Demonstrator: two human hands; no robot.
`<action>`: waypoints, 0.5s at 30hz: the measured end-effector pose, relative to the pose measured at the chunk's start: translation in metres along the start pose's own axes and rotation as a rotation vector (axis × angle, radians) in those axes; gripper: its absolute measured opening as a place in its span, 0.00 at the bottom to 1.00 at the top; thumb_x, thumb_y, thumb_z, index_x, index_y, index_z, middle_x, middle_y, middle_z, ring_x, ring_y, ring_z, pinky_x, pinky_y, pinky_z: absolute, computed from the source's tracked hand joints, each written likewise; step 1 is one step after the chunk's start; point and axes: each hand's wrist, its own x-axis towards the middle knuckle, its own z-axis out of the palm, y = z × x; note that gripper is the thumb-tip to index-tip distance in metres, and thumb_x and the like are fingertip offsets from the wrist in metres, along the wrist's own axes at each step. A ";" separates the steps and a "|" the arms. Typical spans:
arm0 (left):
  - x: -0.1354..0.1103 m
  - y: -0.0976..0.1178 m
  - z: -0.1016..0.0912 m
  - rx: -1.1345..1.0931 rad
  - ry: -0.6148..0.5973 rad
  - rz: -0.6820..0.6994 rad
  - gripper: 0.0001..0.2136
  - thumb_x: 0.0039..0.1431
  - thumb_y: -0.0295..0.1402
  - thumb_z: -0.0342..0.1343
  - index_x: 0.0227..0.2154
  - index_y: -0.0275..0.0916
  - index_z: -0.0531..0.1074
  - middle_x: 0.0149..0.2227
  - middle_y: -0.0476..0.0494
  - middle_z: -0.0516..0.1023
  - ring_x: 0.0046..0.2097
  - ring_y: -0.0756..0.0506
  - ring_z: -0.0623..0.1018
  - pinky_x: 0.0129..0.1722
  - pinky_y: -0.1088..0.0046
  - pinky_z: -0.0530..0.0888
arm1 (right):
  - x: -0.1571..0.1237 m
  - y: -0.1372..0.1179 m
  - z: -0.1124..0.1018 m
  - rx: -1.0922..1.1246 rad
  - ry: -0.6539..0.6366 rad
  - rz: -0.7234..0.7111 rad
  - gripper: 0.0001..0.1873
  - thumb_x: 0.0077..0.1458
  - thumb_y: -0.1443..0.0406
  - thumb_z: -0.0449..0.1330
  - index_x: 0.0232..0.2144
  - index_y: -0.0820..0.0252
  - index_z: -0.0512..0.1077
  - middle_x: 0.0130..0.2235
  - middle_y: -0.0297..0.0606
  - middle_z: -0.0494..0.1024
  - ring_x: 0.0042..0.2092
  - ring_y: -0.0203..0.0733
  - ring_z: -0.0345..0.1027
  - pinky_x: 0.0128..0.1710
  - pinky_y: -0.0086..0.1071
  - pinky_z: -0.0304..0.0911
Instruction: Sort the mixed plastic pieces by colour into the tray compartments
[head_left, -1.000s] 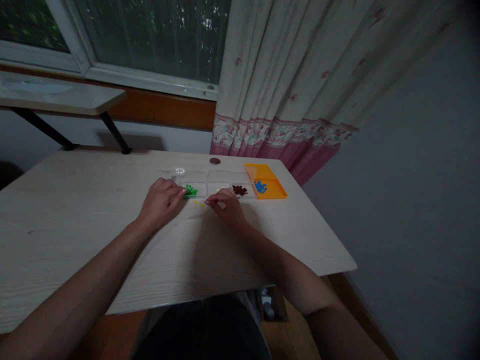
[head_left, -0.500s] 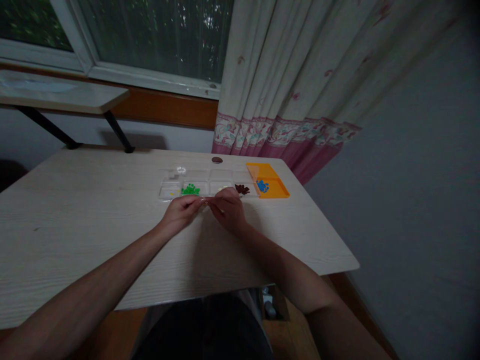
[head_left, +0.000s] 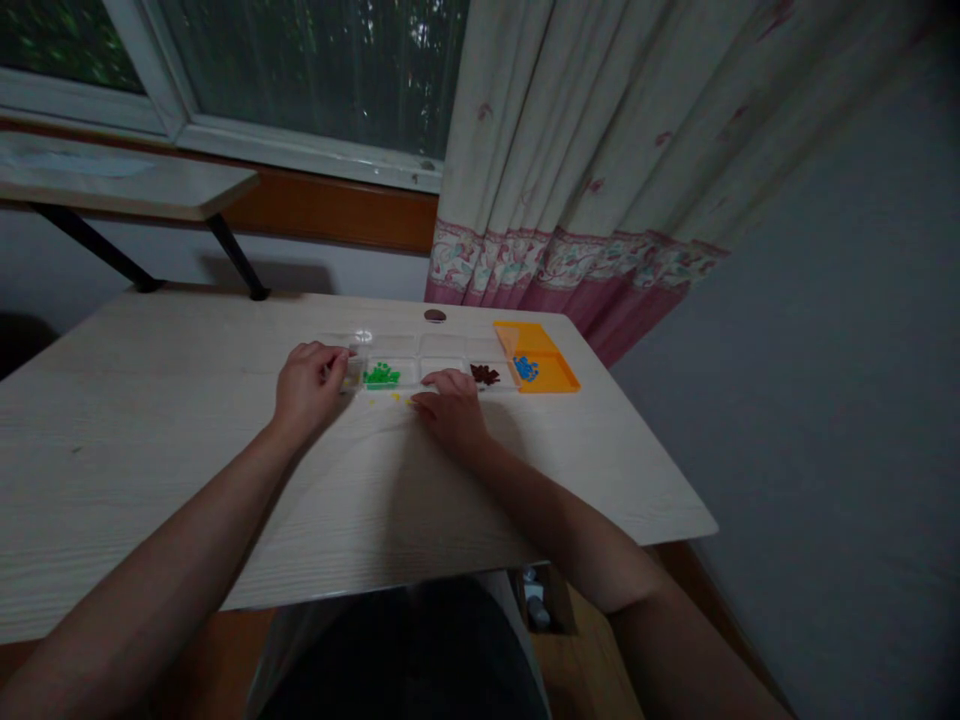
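My left hand point(head_left: 309, 388) is at the leftmost small clear plastic box, its fingers curled together over the box's side. What they hold, if anything, is hidden. My right hand point(head_left: 456, 408) rests low over the table in front of the clear boxes, thumb and fingers apart. Beside its thumb, a few tiny yellow pieces point(head_left: 396, 397) lie loose on the tabletop. Between the hands stands a clear box with green pieces point(head_left: 382, 375). An open clear box point(head_left: 442, 364) sits behind my right fingers, and dark brown pieces point(head_left: 484, 374) fill part of the box to its right.
An open orange box point(head_left: 556, 374) with blue pieces point(head_left: 526, 369) is at the right end of the row. Behind the boxes lies a dark oval object point(head_left: 435, 316). A raised shelf point(head_left: 172, 190) on black legs stands at the back left, and a curtain point(head_left: 517, 260) hangs behind the table.
My hands were together in front of the boxes and have parted. The left moved left to the end box; the right stayed near its place. Yellow pieces now show on the table.
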 end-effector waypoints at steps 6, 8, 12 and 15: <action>0.006 -0.024 -0.005 0.136 0.018 0.038 0.17 0.64 0.41 0.47 0.26 0.40 0.76 0.27 0.44 0.73 0.34 0.43 0.70 0.40 0.63 0.66 | 0.003 -0.009 0.001 -0.038 -0.020 -0.031 0.08 0.61 0.66 0.58 0.32 0.58 0.78 0.41 0.42 0.76 0.48 0.47 0.60 0.49 0.42 0.52; 0.006 -0.026 -0.006 0.166 0.005 0.060 0.18 0.64 0.41 0.47 0.24 0.40 0.75 0.27 0.43 0.72 0.34 0.42 0.69 0.40 0.61 0.66 | 0.003 -0.008 0.000 -0.025 -0.003 -0.027 0.09 0.61 0.66 0.58 0.32 0.58 0.78 0.41 0.41 0.76 0.47 0.46 0.60 0.50 0.42 0.51; 0.004 -0.027 -0.005 0.211 -0.045 0.078 0.17 0.62 0.41 0.49 0.24 0.41 0.77 0.29 0.41 0.70 0.36 0.40 0.69 0.40 0.59 0.66 | 0.002 -0.001 -0.001 0.020 0.042 0.009 0.07 0.60 0.66 0.59 0.32 0.56 0.78 0.41 0.39 0.76 0.47 0.45 0.60 0.49 0.41 0.51; 0.004 -0.028 -0.004 0.242 -0.078 0.085 0.17 0.62 0.42 0.49 0.25 0.41 0.77 0.30 0.40 0.70 0.37 0.40 0.68 0.41 0.58 0.67 | 0.001 0.002 -0.001 0.034 0.050 0.027 0.07 0.58 0.68 0.60 0.32 0.55 0.78 0.41 0.38 0.76 0.47 0.45 0.60 0.50 0.41 0.51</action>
